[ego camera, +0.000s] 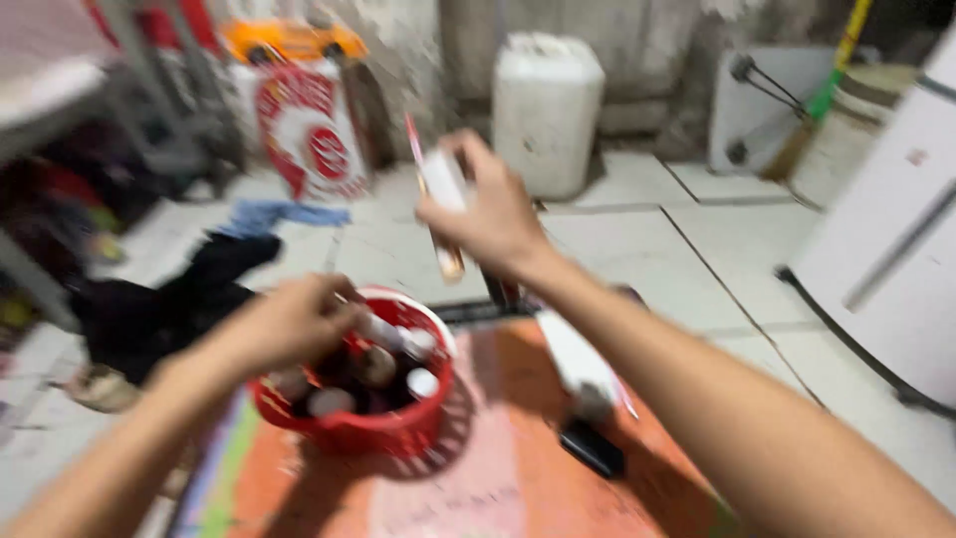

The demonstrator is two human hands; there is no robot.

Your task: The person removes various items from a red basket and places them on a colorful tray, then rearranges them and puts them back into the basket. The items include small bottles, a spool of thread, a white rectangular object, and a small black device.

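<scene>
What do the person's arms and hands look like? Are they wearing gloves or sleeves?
No gloves and no sleeves in view. Both forearms are bare from the picture's bottom edge up to the wrists. The left hand and the right hand are bare too. No watch, bracelet or ring shows, though the picture is blurred, so something small could be missed.

- A pale tiled floor (pixel 697 249) is seen, dirty in places.
- A white canister (pixel 548 110) is set against the rough grey wall (pixel 637 50).
- A white appliance (pixel 896 249) is placed at right.

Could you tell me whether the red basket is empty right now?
No, the red basket holds several small bottles and containers, and the left hand reaches into it.
</scene>
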